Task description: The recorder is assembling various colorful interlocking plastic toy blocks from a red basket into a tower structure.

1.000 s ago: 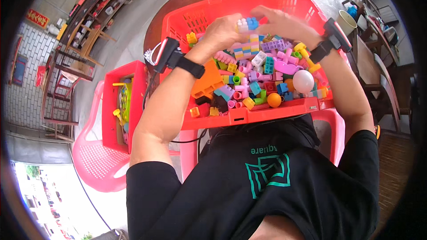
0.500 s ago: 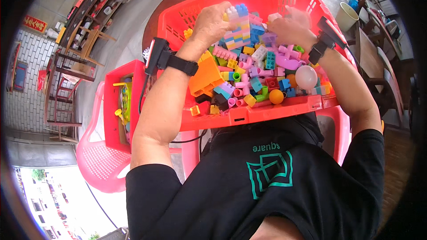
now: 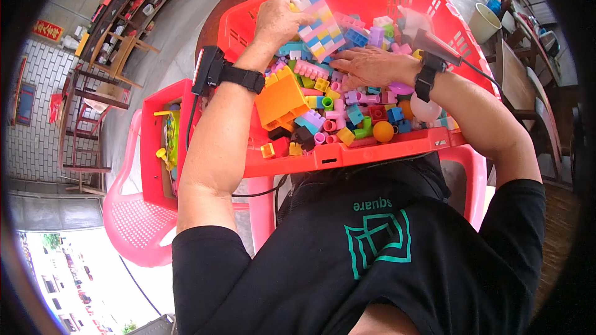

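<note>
My left hand (image 3: 277, 20) grips a block stack (image 3: 322, 30) built of striped pink, white, blue and yellow toy bricks, tilted above the left part of a red plastic basket (image 3: 292, 162). Just right of the stack, my right hand (image 3: 374, 65) lies palm down on the loose toy bricks (image 3: 356, 113), its fingers stretched toward the stack. No brick shows in that hand; what lies under its palm is hidden. Below my left wrist sits a large orange block (image 3: 279, 100). Close to my right wrist is a pale pink ball (image 3: 426, 108), partly covered by the forearm.
An orange ball (image 3: 383, 131) lies near the basket's front rim. On the left, a red box (image 3: 158, 177) with green and yellow toys rests on a pink plastic chair (image 3: 133, 223). A cable (image 3: 264, 192) runs below my left arm. Wooden furniture (image 3: 520, 80) stands at right.
My left hand and the block stack have shifted slightly left and up, tilting the stack. My right hand has come down and left from the basket's far right onto the loose bricks.
</note>
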`<state>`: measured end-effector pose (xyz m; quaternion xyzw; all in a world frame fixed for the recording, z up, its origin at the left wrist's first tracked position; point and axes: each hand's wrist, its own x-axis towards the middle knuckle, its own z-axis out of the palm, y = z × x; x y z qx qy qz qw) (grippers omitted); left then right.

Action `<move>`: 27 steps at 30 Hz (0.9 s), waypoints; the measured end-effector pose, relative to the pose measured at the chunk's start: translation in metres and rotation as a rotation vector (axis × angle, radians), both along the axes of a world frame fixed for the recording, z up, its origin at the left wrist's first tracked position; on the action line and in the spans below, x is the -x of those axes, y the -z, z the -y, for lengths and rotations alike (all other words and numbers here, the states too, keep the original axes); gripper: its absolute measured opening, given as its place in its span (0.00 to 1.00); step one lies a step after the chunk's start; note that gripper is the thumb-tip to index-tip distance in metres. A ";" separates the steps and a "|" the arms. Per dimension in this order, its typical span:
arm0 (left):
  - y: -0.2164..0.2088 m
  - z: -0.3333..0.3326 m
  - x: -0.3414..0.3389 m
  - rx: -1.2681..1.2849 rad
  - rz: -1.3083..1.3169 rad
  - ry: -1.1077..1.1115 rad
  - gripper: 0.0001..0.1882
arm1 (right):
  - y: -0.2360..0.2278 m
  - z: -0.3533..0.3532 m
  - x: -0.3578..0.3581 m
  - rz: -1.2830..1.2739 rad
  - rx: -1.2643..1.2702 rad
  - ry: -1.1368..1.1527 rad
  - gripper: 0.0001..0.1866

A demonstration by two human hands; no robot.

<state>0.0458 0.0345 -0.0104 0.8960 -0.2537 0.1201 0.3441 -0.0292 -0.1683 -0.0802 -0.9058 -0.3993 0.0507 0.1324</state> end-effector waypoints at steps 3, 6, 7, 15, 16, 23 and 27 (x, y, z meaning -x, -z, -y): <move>-0.002 0.006 0.006 -0.037 0.004 -0.023 0.16 | -0.025 -0.005 0.003 -0.008 0.227 0.072 0.21; 0.001 0.010 0.008 -0.067 0.087 -0.013 0.17 | -0.035 -0.006 0.000 -0.042 0.378 0.084 0.20; 0.005 0.009 0.007 -0.039 0.077 0.010 0.17 | -0.035 -0.008 0.003 -0.065 0.392 0.115 0.19; 0.005 0.008 0.008 0.033 0.011 0.047 0.17 | -0.054 -0.002 -0.003 -0.171 0.385 0.041 0.16; 0.005 0.008 0.009 0.033 0.008 0.044 0.17 | -0.062 0.002 -0.002 -0.221 0.361 0.052 0.16; 0.013 0.015 0.009 0.031 -0.081 0.230 0.18 | -0.085 0.047 -0.021 -0.412 0.224 0.129 0.17; 0.014 0.023 0.009 0.057 -0.200 0.344 0.17 | -0.061 0.077 -0.046 -0.001 0.010 0.146 0.16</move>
